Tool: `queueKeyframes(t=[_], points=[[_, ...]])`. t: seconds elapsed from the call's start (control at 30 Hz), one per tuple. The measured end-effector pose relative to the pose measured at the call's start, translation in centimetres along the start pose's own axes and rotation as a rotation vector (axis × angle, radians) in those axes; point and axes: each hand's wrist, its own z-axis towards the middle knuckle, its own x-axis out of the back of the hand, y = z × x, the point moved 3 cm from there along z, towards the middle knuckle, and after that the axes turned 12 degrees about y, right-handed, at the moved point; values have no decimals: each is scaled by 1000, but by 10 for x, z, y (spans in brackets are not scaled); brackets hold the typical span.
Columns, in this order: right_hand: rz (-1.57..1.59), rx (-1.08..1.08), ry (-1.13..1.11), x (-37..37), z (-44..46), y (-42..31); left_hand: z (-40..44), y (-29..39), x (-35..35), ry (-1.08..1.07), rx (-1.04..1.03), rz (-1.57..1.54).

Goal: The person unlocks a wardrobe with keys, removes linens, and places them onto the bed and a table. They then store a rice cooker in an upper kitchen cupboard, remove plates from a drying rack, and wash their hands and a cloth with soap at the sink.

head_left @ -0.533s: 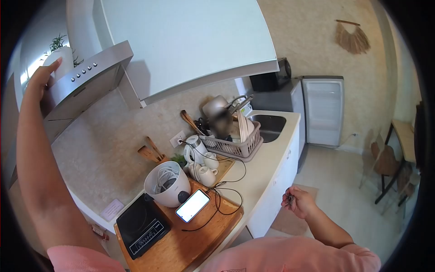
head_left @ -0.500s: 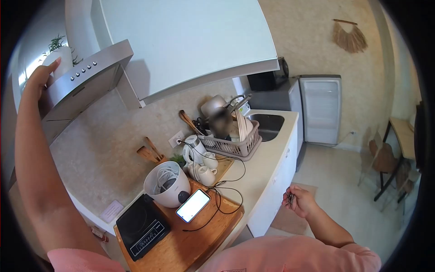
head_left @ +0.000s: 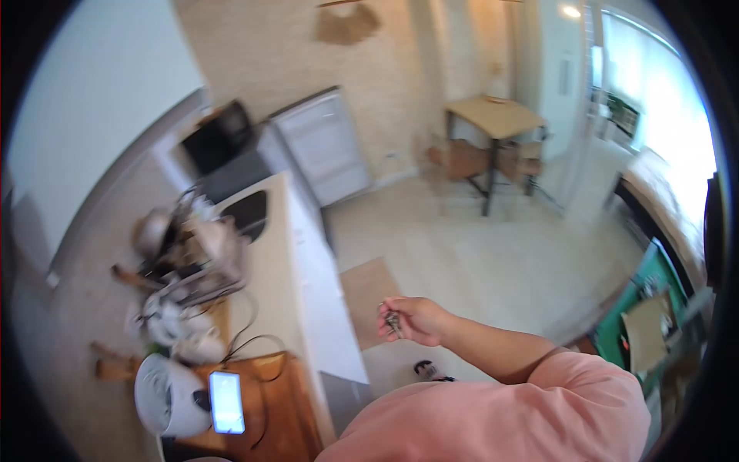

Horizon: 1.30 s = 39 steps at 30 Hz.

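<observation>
My right hand (head_left: pixel 413 319) is held out over the floor in front of my body, its fingers closed round a small bunch of keys (head_left: pixel 393 320). The keys are dark and metallic, blurred at the edges and partly covered by the fingers. Below that hand a dark-strapped shoe (head_left: pixel 425 371) shows on the floor. My left hand is out of view. On the counter to the left, a phone with a lit screen (head_left: pixel 227 403) lies on a wooden board (head_left: pixel 289 416), beside a white pot-like appliance (head_left: pixel 160 394).
A dish rack (head_left: pixel 223 269) with stacked dishes stands before the sink (head_left: pixel 248 214). A fridge (head_left: pixel 319 146) is at the counter's end. A wooden table (head_left: pixel 493 115) with chairs stands farther back. A green board-like object (head_left: pixel 643 296) holding items is at the right.
My view has swung to the right, bringing the table, window and green object into sight. My left hand, earlier at the plant pot on the range hood, has left view. My right hand still grips the keys.
</observation>
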Motion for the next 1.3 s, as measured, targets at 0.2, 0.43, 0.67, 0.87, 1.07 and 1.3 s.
queueKeyframes(t=[0.2, 0.43, 0.67, 0.87, 1.07, 1.3], points=[[140, 51, 174, 78, -56, -6, 4, -88, -45, -246, 330, -483], [292, 307, 416, 221, -125, -88, 69, -191, -155, -745, 406, -759], [366, 405, 647, 368, -203, -189, 173, -309, -278, -1207, 218, -981], [409, 606, 717, 439, -238, -313, 240, -431, -384, -1087, 136, -192], [642, 978, 591, 555, -220, -424, 270, -646, -536, -948, 290, -180], [817, 1246, 593, 668, -258, -538, 344, -745, -738, -1211, 405, -363]])
